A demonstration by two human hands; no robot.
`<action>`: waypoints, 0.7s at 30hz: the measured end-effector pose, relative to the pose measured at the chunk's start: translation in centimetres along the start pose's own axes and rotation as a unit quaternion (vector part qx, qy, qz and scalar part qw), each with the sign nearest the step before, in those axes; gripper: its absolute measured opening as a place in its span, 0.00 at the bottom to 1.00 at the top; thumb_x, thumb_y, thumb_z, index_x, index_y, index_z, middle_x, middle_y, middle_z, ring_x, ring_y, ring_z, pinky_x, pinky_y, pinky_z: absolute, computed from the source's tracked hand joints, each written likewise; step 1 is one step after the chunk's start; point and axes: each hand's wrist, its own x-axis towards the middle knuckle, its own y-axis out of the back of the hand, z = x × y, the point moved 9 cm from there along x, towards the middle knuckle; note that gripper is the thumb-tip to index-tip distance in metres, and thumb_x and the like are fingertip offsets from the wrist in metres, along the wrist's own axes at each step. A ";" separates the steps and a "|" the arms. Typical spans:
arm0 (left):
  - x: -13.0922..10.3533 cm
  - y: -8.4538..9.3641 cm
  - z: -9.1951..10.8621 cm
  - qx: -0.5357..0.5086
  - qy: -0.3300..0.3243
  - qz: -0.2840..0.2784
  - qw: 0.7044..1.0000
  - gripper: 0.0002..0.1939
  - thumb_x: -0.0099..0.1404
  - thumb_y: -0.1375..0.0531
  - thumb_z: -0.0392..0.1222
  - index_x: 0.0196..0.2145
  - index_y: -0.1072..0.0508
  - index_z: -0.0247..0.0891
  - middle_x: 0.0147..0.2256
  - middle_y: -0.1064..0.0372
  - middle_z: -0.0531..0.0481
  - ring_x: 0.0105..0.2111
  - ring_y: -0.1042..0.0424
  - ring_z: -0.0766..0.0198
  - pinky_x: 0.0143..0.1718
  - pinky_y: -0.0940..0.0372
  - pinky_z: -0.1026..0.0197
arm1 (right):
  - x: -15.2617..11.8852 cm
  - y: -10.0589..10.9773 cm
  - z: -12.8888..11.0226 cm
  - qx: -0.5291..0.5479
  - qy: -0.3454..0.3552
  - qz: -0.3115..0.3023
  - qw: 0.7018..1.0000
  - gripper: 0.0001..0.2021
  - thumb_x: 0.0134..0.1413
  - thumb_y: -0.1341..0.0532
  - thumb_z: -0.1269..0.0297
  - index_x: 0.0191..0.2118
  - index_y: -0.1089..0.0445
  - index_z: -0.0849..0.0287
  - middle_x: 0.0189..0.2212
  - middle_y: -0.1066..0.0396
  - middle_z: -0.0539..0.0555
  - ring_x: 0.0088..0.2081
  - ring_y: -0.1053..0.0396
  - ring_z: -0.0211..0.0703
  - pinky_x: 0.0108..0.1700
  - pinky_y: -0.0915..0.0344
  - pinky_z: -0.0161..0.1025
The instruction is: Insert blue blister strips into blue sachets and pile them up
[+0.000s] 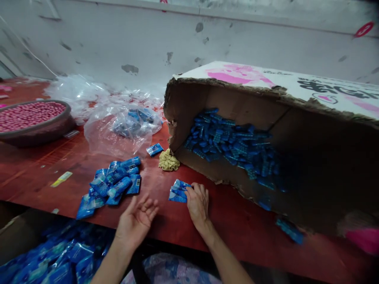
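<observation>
My right hand has its fingers closed on the right end of some small blue packets lying on the red table, in front of the carton. To the left, my left hand is palm up with its fingers apart and nothing in it. Just beyond that hand is a pile of blue packets, some with a barcode showing. A single blue packet lies farther back, beside a crumpled yellowish cloth.
A torn cardboard carton on its side holds many blue packets. Clear plastic bags and a basin of pink pieces stand at the left. More blue packets fill a space below the table edge.
</observation>
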 end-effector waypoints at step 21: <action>-0.5 -4.0 -6.0 0.200 -0.038 -0.072 0.976 0.11 0.45 0.34 0.40 0.26 0.27 0.30 0.21 0.29 0.51 0.19 0.34 0.70 0.19 0.40 0.69 | -3.3 -2.1 -0.6 0.535 -0.126 -0.138 0.824 0.08 0.50 0.44 0.64 0.33 0.30 0.61 0.24 0.32 0.48 0.25 0.37 0.36 0.29 0.38 0.32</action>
